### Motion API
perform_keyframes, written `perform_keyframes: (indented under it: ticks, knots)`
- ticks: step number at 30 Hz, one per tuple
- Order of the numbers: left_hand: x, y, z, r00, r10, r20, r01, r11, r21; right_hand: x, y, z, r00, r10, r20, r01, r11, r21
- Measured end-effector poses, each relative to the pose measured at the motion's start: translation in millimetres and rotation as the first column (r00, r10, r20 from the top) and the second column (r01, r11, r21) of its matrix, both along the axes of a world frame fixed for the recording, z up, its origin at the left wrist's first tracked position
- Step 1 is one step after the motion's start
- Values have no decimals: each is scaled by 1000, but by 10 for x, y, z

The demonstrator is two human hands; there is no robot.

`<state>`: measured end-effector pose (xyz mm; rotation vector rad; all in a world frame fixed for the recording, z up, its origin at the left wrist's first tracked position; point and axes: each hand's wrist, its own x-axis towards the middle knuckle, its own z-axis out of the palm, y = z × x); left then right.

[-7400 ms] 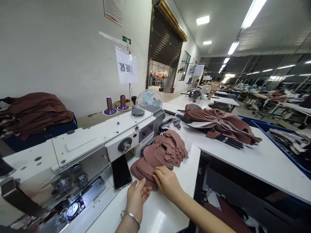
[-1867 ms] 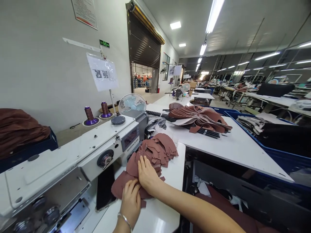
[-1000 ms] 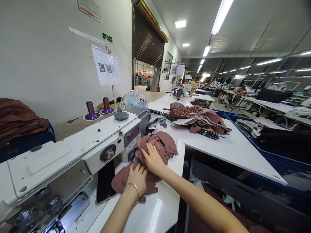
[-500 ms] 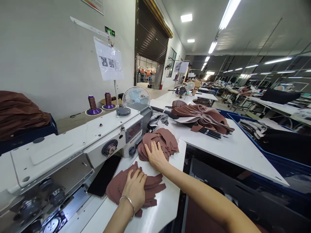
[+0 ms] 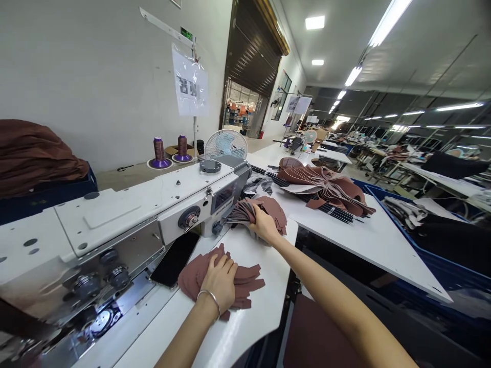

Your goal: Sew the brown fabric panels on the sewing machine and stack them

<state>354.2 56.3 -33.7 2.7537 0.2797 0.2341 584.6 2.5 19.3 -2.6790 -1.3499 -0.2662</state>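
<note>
At the sewing desk [image 5: 245, 327], just beside the sewing machine head [image 5: 126, 214], I see the work split into two lots. Nearest me, a flat heap of brown cut pieces [image 5: 249, 286] lies on the white top, with a black smartphone [image 5: 174, 258] lying just beside it. My left hand [image 5: 220, 283] rests on that heap, its fingers spread a little and pressing down without gripping anything. Farther along, close to the machine, my right hand [image 5: 264, 227] has its fingers curled around a fanned bundle of cut pieces [image 5: 238, 213], pinching it and lifting it slightly from a brown pile [image 5: 276, 214] underneath.

I judge these pieces to be light, thin and limp, more like soft suede or felt than stiff board. They should weigh almost nothing, bend under their own weight and slide easily across one another. A flat palm seems the right way to keep a stack from creeping, while a firm pinch at one edge should separate a few layers. Their ragged, pointed outlines could snag on each other, so I would grip close to the edge I want. Beyond them, a second desk [image 5: 383, 255] carries more brown pieces [image 5: 326, 186] in a bound stack.
</note>
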Motion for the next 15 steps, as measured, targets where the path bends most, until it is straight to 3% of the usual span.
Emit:
perform_keyframes:
  ticks: [4,7,11,15]
  knots:
    - [-26,-12,38,1000,3,-2,-3,1000,-16,20,8,93,998,-31,-48,32,999,27]
    - [101,68,167,998,24,-63,-24,1000,-2,-1,1,74,997,-42,-69,45,998,40]
    - [607,298,351,982,105,-157,-98,994,56,-17,1,59,996,-41,-76,46,997,65]
    - [1153,467,343,944,154,-293,-126,986,113,-25,2,80,998,-29,-60,34,996,88]
